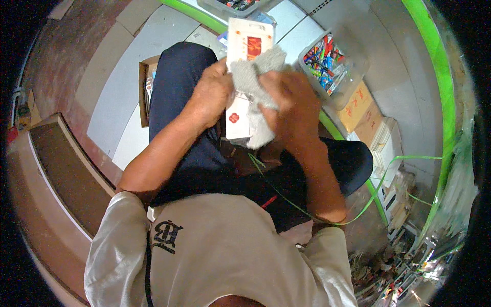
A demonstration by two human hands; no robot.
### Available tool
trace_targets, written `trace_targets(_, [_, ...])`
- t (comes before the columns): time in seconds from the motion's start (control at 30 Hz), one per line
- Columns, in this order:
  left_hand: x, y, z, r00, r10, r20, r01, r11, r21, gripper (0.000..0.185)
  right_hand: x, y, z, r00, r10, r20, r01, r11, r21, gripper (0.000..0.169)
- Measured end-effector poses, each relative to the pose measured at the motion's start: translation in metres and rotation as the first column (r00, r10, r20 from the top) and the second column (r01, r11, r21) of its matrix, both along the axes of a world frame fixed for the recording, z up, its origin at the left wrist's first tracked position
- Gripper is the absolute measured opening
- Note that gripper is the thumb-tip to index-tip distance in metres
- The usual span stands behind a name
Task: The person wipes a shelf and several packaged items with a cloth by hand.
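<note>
A long white box (pixel 238 119) with red and orange print is held upright in front of my knees. My left hand (pixel 215 94) grips its left edge near the middle. In my right hand (pixel 289 99) is a bunched grey-white cloth (pixel 264 73), pressed against the face of the box. The cloth covers part of the box's middle and right side, and its tail hangs down over the lower right corner. My right hand looks blurred. The box's back is hidden from me.
At the upper right stands a clear plastic bin (pixel 326 63) full of colourful pens or similar sticks. Another bin (pixel 230 5) sits at the top. A cardboard box (pixel 144 96) is by my left knee. Brown cartons (pixel 358 105) lie at right; a green strap (pixel 368 207) crosses my right arm.
</note>
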State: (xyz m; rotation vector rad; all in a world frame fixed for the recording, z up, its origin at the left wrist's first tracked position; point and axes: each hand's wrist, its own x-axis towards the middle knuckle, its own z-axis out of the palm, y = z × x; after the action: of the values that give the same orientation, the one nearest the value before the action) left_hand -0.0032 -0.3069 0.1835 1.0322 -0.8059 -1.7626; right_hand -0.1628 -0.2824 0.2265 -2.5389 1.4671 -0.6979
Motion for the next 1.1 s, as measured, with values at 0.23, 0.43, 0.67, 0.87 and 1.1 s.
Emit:
trace_targets(0.23, [0.030, -0.042, 0.064, 0.927, 0.273, 0.256, -0.221, 0.952, -0.213, 0.028, -0.015, 0.011, 0.024, 0.978, 0.172, 0.114, -0.193, 0.960, 0.203, 0.042])
trace_targets(0.43, [0.029, -0.120, 0.104, 0.888, 0.294, 0.353, 0.085, 0.651, -0.755, 0.028, -0.052, -0.002, 0.020, 0.875, -0.337, 0.347, 0.276, 0.937, 0.215, 0.030])
trace_targets(0.67, [0.011, -0.168, -0.037, 0.557, 0.170, 0.813, 0.544, 0.664, -0.512, 0.028, -0.055, -0.006, 0.019, 0.837, -0.432, 0.337, 0.339, 0.891, 0.301, 0.025])
trace_targets(0.87, [-0.023, -0.179, -0.114, 0.360, 0.059, 0.931, 0.631, 0.719, -0.290, 0.027, -0.060, 0.002, 0.015, 0.864, -0.439, 0.246, 0.349, 0.875, 0.336, 0.026])
trace_targets(1.1, [-0.046, -0.212, -0.147, 0.223, 0.088, 0.971, 0.604, 0.769, -0.208, 0.023, -0.062, 0.001, 0.011, 0.893, -0.398, 0.211, 0.327, 0.895, 0.304, 0.029])
